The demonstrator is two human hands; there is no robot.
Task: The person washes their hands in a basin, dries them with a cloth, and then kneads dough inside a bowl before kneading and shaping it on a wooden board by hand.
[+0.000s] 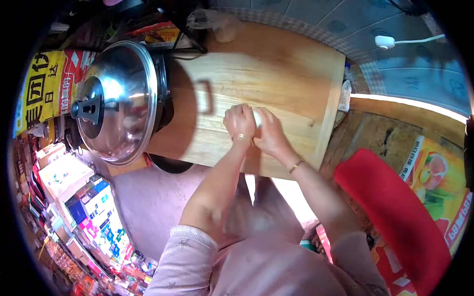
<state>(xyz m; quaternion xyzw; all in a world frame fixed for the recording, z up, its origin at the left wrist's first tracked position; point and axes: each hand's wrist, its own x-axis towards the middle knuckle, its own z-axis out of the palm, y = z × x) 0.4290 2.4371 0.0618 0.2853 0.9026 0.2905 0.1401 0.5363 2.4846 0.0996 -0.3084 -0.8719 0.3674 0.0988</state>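
Observation:
Between my two hands is a smooth white lump (257, 119) that looks like dough; only a small part of it shows. My left hand (240, 121) is closed in a fist-like grip and presses against its left side. Curled around the right side is my right hand (271, 133), its thumb low and close to my left wrist. Both hands are over the front part of a wooden board (276, 64). The fingertips and most of the lump are hidden.
A large pan with a domed metal lid (116, 101) stands at the board's left. To the right is a red padded chair back (390, 212) near a printed carton (432, 182). A crumpled plastic bag (217, 22) lies at the back, and a white plug (385, 42) hangs by the wall.

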